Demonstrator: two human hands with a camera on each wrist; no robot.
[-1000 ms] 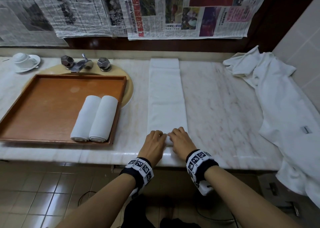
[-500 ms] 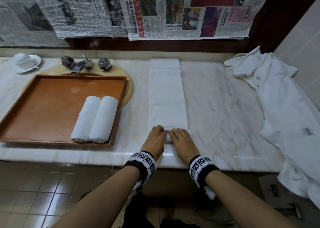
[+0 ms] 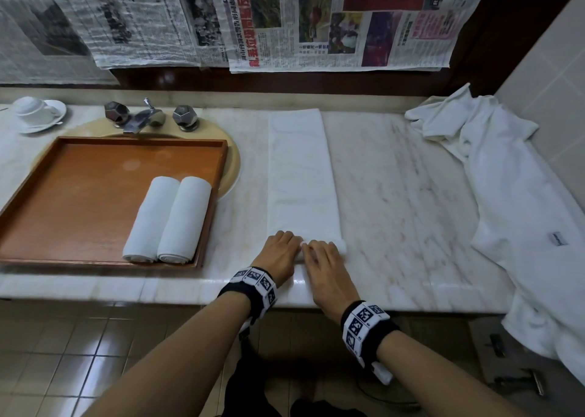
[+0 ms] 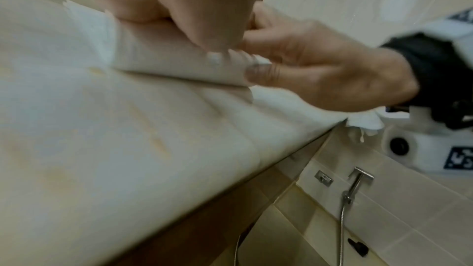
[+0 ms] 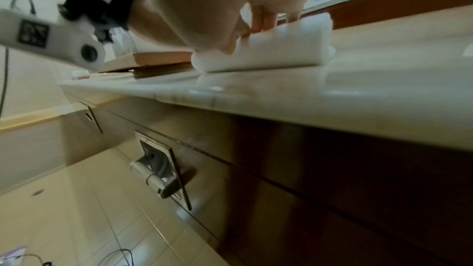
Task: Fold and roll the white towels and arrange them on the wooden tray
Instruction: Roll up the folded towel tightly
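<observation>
At the near edge of the marble counter [image 3: 395, 195], the left hand [image 3: 280, 253] and right hand [image 3: 323, 263] sit side by side on the rolled near end of a folded white towel [image 3: 300, 176], fingers curled over the roll and grasping it. The rest of the towel lies flat as a long strip running to the far wall. Left of it, the wooden tray [image 3: 79, 195] holds two rolled towels [image 3: 169, 218] touching each other in its near right corner. Loose white towels [image 3: 506, 201] are heaped at the far right.
</observation>
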